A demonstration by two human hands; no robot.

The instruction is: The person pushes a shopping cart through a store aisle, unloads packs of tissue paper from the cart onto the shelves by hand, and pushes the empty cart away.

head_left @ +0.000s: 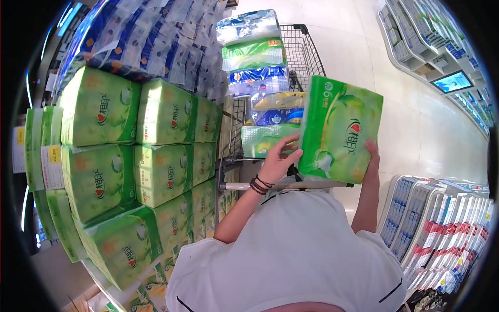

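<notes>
A large green pack of tissues (pixel 340 130) is held up in front of me, tilted a little, over the shopping cart's handle. My right hand (pixel 372 158) grips its right edge, thumb on the front and fingers mostly hidden behind. At the pack's left edge is my left hand (pixel 281 158), its fingers loosely bent and apart, fingertips close to the wrapper; whether they touch cannot be made out. Dark bracelets (pixel 259 184) circle the left wrist. Behind the hands, the cart (pixel 306 49) carries several tissue packs, among them a green-and-white pack (pixel 255 141) and a blue pack (pixel 258 75).
Stacked green tissue packs (pixel 99 112) rise close on my left, with blue-and-clear packs (pixel 140 41) beyond. Price tags (pixel 52 165) hang at the stack's side. To the right are shelves with boxed goods (pixel 436 229), a small screen (pixel 452 82) and pale floor (pixel 421 135).
</notes>
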